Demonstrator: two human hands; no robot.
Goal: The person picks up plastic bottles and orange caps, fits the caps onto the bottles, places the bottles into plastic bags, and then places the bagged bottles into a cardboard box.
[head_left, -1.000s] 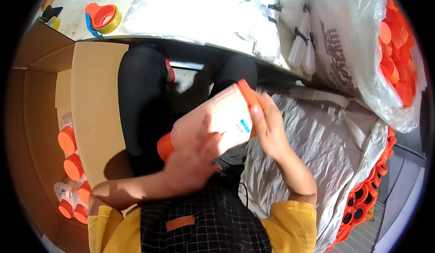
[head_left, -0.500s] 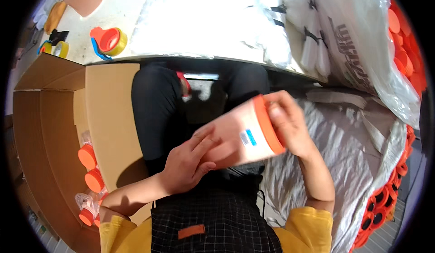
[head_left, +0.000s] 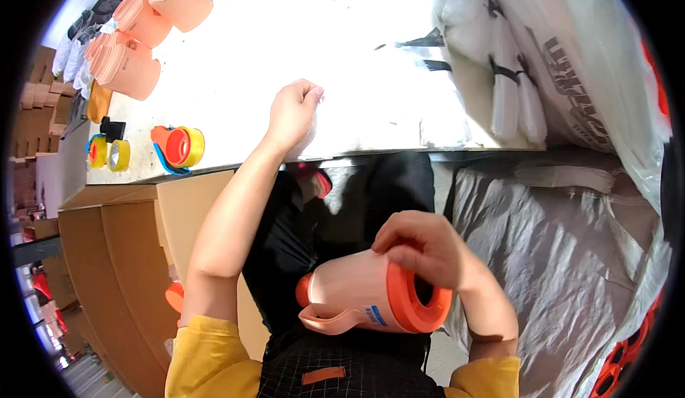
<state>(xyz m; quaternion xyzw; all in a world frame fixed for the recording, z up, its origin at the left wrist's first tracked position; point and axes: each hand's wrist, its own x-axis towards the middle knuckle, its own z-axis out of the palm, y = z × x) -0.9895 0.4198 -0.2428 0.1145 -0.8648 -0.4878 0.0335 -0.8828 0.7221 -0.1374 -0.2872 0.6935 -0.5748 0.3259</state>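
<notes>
A pale pink jug [head_left: 349,287] with a side handle lies sideways across my lap. It has a broad orange ring round a dark centre at its right end, a small orange part at the left, and a blue-and-white sticker. My right hand [head_left: 424,248] grips the edge of the orange ring, fingers curled over it from above. My left hand [head_left: 294,115] reaches to the white worktable [head_left: 235,123], fingers pinched together over the bright sheet-like plastic. Glare hides what is between those fingers.
Several pink jugs [head_left: 178,2] stand at the table's far left. Nearer are yellow tape rolls [head_left: 187,147]. Bundled white plastic packs [head_left: 505,91] and a large clear bag [head_left: 571,63] lie at the right. A cardboard box [head_left: 128,255] stands left, grey sheeting [head_left: 528,255] right.
My left hand has let go of the jug and moved up to the table. The jug has been lowered onto my lap and turned, so its handle and dark-centred end now show.
</notes>
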